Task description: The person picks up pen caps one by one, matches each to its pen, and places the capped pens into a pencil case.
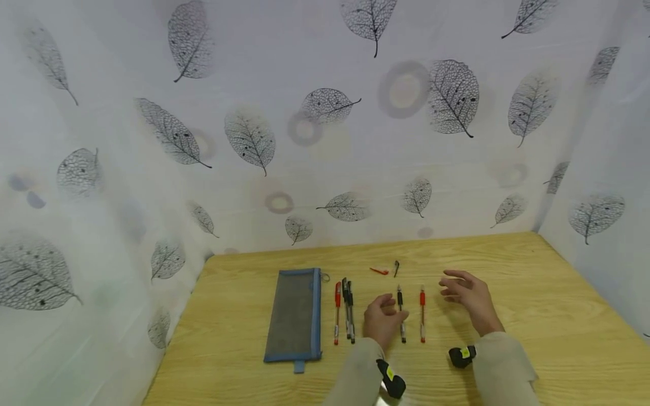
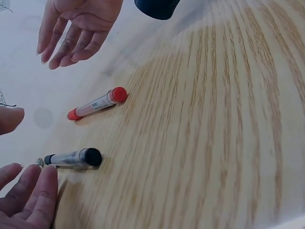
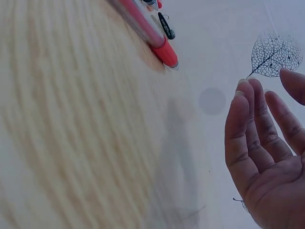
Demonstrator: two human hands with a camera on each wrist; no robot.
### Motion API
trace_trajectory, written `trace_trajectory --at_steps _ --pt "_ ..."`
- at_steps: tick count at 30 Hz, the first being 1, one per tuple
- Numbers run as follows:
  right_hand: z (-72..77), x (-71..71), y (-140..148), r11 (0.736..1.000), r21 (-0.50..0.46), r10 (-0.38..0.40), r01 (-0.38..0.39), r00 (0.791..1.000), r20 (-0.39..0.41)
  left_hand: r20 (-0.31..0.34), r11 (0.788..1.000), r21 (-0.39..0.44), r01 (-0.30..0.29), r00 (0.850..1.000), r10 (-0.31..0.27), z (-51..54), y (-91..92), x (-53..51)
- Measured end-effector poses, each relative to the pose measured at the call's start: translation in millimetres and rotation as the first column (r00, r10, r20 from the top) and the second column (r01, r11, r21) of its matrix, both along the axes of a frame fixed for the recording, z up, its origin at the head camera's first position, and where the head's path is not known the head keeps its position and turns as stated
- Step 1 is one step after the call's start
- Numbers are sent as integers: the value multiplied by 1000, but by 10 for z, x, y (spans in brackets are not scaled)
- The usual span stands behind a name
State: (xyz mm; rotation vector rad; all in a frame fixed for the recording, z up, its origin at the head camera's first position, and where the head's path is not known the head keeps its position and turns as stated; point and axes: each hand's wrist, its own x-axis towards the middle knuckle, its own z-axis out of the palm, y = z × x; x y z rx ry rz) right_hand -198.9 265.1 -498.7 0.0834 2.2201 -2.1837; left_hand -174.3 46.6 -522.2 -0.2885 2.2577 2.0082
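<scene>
My left hand (image 1: pixel 383 321) hovers beside an uncapped black pen (image 1: pixel 403 332), its fingers loosely bent and holding nothing. In the left wrist view, the fingertips (image 2: pixel 45 191) are close to that pen's far end; whether they touch it cannot be told. To its right lies an uncapped red pen (image 1: pixel 422 316), parallel to the black one. My right hand (image 1: pixel 472 299) is held above the table, right of the red pen, with relaxed fingers and nothing in them. Beyond the pens lie a red pen cap (image 1: pixel 379 271) and a black pen cap (image 1: pixel 396 268).
On the left lies a blue-edged mesh zip pouch (image 1: pixel 293 316). Between it and my left hand are a capped red pen (image 1: pixel 337 310) and two capped black pens (image 1: pixel 347 310), close together. A leaf-patterned white curtain (image 1: pixel 350 152) surrounds the wooden table (image 1: pixel 228 316).
</scene>
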Motion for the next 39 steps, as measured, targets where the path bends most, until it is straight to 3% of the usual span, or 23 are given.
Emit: trace_trajectory --at_steps 14,24,32,36,39 --pt "-65 68 54 999 -20 -25 25 999 30 28 980 -177 -87 995 93 -89 174 -125" --pt "-67 77 42 999 -28 -33 34 999 42 44 915 -401 -35 997 58 30 173 -134" --pt "-60 61 11 999 -16 -36 37 999 32 39 918 -395 21 999 -7 100 117 -120" --pt "-66 48 -2 1000 -5 -27 27 999 23 28 924 -379 39 999 -31 56 94 -130" --pt "-67 27 -11 1000 6 -21 20 1000 20 29 941 -336 37 999 -29 19 82 -141"
